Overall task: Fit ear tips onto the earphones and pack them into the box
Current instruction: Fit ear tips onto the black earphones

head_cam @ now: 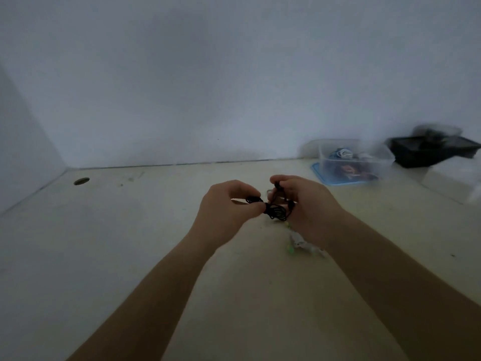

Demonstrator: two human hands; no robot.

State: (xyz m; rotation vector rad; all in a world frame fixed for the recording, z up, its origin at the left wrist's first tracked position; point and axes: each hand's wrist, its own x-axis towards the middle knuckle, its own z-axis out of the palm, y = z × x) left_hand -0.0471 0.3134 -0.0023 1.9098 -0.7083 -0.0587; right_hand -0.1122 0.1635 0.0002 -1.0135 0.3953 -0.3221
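Observation:
Black wired earphones (pixel 276 211), their cord bunched in a tangle, hang between both hands above the middle of the table. My left hand (pixel 226 207) pinches one end of the cord between thumb and fingers. My right hand (pixel 302 201) curls round the other part, with a black earbud at its fingertips near the top. A small clear bag with green bits (pixel 299 243) lies on the table just under my right wrist; what the bits are I cannot tell. A clear plastic box (pixel 356 158) stands at the back right.
The clear box sits on a blue lid (pixel 318 173) and holds cables and small items. A black tray (pixel 432 149) and a white blurred object (pixel 453 181) stand at the far right. A round hole (pixel 81 181) marks the cream table (pixel 130 243) at back left. Walls close the back and left.

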